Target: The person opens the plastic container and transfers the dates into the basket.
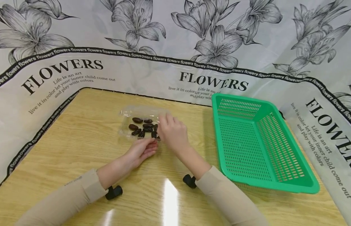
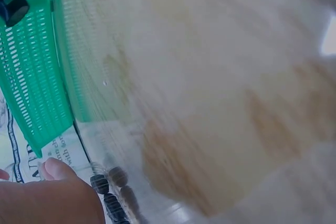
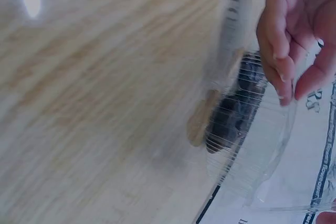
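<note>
A clear plastic clamshell box (image 1: pixel 125 124) sits on the table with several dark brown dates (image 1: pixel 148 125) inside. My right hand (image 1: pixel 173 130) is over the box's right side. Seen from the right wrist, that hand's thumb and forefinger pinch the thin rim of clear plastic (image 3: pixel 292 116). My left hand (image 1: pixel 141 151) is at the box's front edge, its thumb along the rim and its other fingers bent below. In the left wrist view the left hand (image 2: pixel 55 198) shows close beside the ridged plastic wall and the dates behind it.
A large green plastic basket (image 1: pixel 217 138) stands to the right on the wooden table (image 1: pixel 87 131). Behind and around the table hangs a white sheet (image 1: pixel 164 72) with flower prints. Dark wrist devices (image 1: pixel 114 192) sit under both forearms.
</note>
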Available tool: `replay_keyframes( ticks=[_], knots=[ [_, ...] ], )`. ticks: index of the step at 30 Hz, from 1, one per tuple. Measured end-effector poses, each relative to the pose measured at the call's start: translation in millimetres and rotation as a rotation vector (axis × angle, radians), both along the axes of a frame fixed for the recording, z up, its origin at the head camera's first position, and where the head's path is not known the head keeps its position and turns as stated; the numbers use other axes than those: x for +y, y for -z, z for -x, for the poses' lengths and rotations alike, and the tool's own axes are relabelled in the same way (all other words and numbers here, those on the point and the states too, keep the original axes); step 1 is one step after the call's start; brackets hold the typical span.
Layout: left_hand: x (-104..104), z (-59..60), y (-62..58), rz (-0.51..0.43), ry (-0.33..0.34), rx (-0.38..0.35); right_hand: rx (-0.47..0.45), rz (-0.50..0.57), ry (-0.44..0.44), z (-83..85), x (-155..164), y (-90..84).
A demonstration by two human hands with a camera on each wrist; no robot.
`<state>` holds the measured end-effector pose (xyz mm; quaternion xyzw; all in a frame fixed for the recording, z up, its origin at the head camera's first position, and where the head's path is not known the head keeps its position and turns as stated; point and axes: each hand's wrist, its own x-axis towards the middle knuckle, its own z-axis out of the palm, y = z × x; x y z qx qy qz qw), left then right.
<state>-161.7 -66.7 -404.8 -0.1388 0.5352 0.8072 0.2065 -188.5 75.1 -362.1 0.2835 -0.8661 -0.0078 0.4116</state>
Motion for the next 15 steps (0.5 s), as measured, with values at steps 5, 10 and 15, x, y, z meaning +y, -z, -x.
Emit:
replay_keyframes(
  ticks=[5, 10, 15],
  knots=[
    [-1, -1.1, -1.2, -0.009, 0.014, -0.006, -0.077, 0.103, -0.008, 8.1, 0, -8.1],
    [-2, -0.7, -1.3, -0.021, 0.033, -0.021, -0.081, 0.18, 0.012, 17.3, 0, -13.4],
    [-3, -0.3, -1.7, -0.044, 0.028, -0.032, -0.16, 0.234, 0.017, 22.3, 1, -19.1]
  ],
)
